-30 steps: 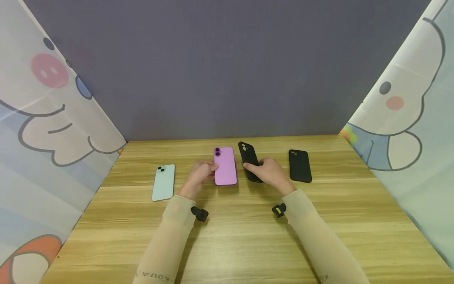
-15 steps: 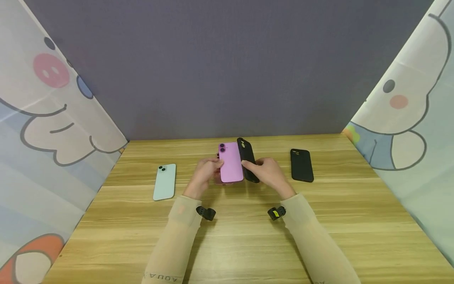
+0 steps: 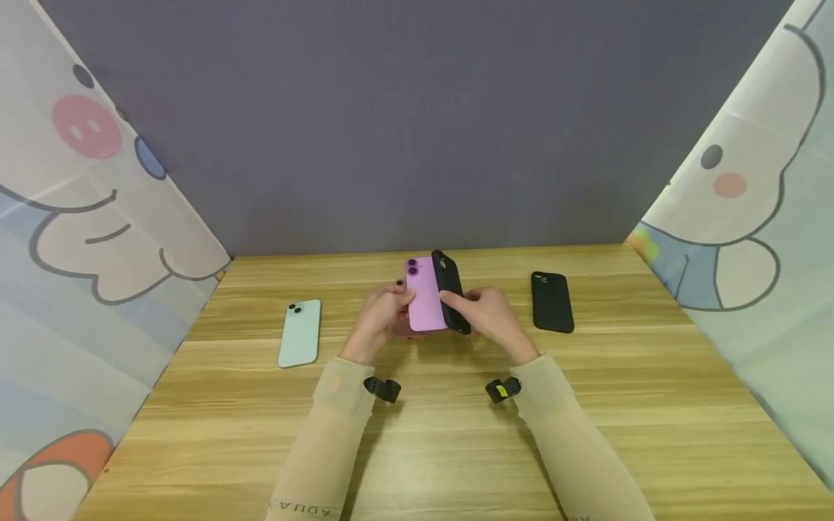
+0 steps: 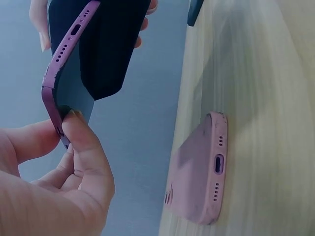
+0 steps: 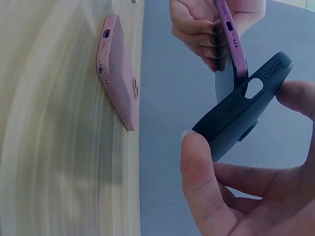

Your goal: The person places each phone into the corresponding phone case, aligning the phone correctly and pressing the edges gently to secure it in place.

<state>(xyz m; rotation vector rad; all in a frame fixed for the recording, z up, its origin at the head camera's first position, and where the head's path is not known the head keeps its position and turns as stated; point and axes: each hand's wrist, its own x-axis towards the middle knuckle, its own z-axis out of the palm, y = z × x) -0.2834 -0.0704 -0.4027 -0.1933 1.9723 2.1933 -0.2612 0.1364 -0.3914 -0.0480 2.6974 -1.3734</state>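
My left hand [image 3: 376, 317] pinches a purple-pink phone [image 3: 425, 295] by its left edge, above the table, with its camera back facing up. A black phone case [image 3: 452, 278] is gripped in my right hand [image 3: 490, 312], tilted against the phone's right side. In the right wrist view the phone's right edge reaches into the case, whose end [image 5: 241, 103] has a port hole and speaker slots. The left wrist view has thumb and fingers [image 4: 91, 147] on the phone's far edge. A second, pink phone [image 4: 197, 172] lies on the table underneath, mostly hidden in the head view.
On the left of the wood-grain table [image 3: 430, 449] lies a pale mint phone [image 3: 300, 334], camera side up. Another black phone case [image 3: 552, 302] rests to the right. A grey panel [image 3: 417, 130] stands behind, with cartoon-print curtains [image 3: 749, 181] at the sides.
The purple-pink phone has been lifted off the pink one and moved right. The black case has come left, so the two that were apart now meet.
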